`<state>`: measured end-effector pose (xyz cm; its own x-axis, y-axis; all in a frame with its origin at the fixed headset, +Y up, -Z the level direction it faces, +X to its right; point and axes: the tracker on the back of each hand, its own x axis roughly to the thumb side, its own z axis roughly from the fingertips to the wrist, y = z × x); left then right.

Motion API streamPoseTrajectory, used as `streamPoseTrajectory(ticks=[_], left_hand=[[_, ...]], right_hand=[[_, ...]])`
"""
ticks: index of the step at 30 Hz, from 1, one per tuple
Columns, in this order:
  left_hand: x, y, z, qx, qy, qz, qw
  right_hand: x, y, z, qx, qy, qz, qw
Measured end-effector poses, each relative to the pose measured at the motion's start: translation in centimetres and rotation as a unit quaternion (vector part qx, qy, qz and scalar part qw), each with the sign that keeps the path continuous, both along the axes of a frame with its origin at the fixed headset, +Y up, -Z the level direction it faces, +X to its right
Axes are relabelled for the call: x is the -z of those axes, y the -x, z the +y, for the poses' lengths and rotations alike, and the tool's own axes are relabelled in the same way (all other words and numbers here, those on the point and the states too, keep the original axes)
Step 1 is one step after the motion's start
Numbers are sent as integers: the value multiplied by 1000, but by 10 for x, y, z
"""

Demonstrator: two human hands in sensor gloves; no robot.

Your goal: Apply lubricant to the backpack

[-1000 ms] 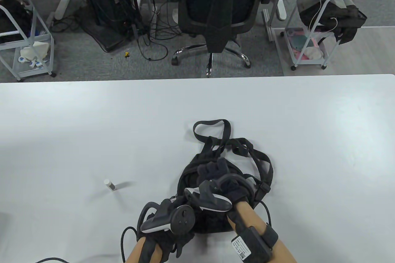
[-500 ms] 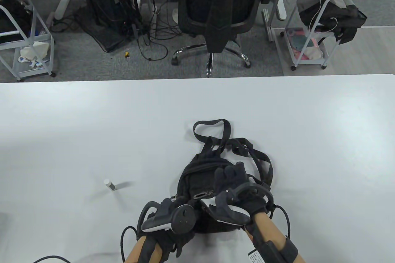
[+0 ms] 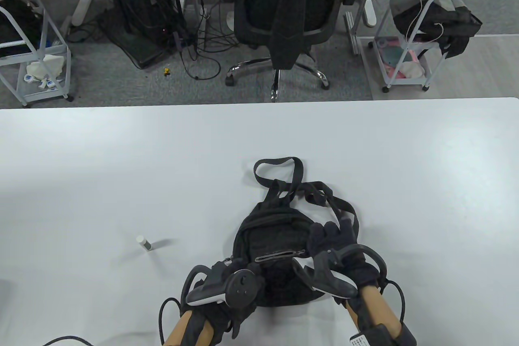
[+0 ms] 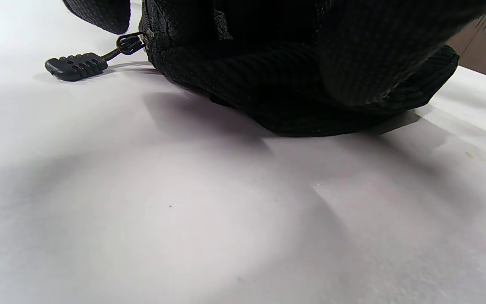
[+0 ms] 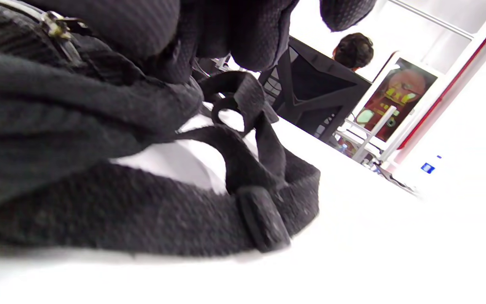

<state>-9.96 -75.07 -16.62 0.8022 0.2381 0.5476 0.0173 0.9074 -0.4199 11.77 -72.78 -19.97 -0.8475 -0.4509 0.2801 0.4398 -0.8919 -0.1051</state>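
Zipper pull (image 4: 75, 66) beside backpack (image 4: 293, 80) shows only in left wrist view.

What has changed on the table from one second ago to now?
The right hand slid across the backpack from its middle to its right side, uncovering the front zipper. The left hand stayed at the backpack's near left corner; the backpack and the small lubricant tube did not move.

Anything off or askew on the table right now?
Nothing is spilled or damaged. The small lubricant tube stands upright, apart from the backpack, untouched. The front pocket zipper gapes open between the left hand and right hand. Straps sprawl loosely.
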Motion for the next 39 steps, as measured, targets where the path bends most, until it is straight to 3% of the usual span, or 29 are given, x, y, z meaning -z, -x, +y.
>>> streamPoseTrajectory(ticks=[13,19,25,30,32,34,39], left_hand=[[0,3,-2,-16,6,-2,1000],[9,23,5,-146,42,18,988],[9,48,31,-278,-17,42,960],[4,65,51,-375,-91,49,921],[3,68,57,-398,-104,43,911],[3,71,61,-416,-118,41,901],[0,77,64,-483,-140,43,863]], right_hand=[[3,-17,-7,34,27,-25,999],[4,-35,15,150,49,-37,987],[-6,-52,39,340,69,-6,938],[-22,-68,53,467,47,51,882],[-24,-77,51,522,36,71,849],[-24,-86,51,563,38,81,822],[-33,-95,58,601,13,115,791]])
